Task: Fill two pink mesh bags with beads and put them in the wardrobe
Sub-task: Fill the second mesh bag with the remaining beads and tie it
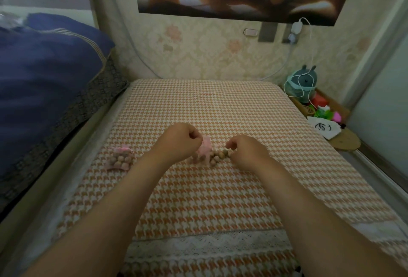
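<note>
**Second Bag Being Loaded, First Bag Full**

Filling is roughly at the halfway mark, judged from how things lie on the counter [220, 109], which is covered with an orange-and-white houndstooth cloth.

1. First pink mesh bag [121, 158]: lies to the left of the person's left forearm, apart from both hands. It bulges with round tan beads and its neck looks gathered. This bag appears finished.

2. Second pink mesh bag [204, 151]: sits between the two hands near the middle of the counter. The left hand [178, 142] is curled almost closed, its fingers pinching the top of this bag and holding it upright. How many beads are already inside cannot be told; the mesh is blurred.

3. Loose beads [219, 156]: a small cluster rests on the cloth just beside the second bag, touching or nearly touching it. The right hand [245, 152] hovers over them with fingers drawn together in a pinch. Whether a bead is held between them cannot be told.

4. Remaining work, as an estimate: load the loose beads, close the second bag, then carry both bags to the wardrobe. No wardrobe can be identified with certainty in this view.

Markings: a white cloth pouch [324, 128] at the right edge of the counter bears a dark hand-drawn mark, not readable as text. No brand or label is legible anywhere.
</note>
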